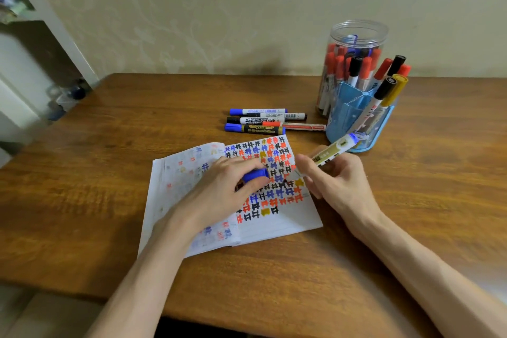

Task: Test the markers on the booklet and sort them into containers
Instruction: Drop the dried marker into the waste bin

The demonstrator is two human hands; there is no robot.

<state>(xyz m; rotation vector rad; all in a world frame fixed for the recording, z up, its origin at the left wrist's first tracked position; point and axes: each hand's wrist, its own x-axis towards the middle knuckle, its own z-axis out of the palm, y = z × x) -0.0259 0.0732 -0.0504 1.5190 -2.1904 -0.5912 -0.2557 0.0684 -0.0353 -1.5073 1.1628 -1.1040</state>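
Pinching a blue cap (255, 174), the left hand (219, 189) rests on the open booklet (274, 225). At its 3 o'clock, apart, the right hand (338, 182) grips a blue-ended marker (335, 147). Loose markers (263, 121) lie at 12 o'clock, and the blue holder (344, 118) and clear jar (358, 33) at 1 o'clock.

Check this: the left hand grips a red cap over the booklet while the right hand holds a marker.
Not quite. The head view shows the cap in the left hand is blue, not red. The rest holds: it is over the booklet, and the right hand holds a marker.
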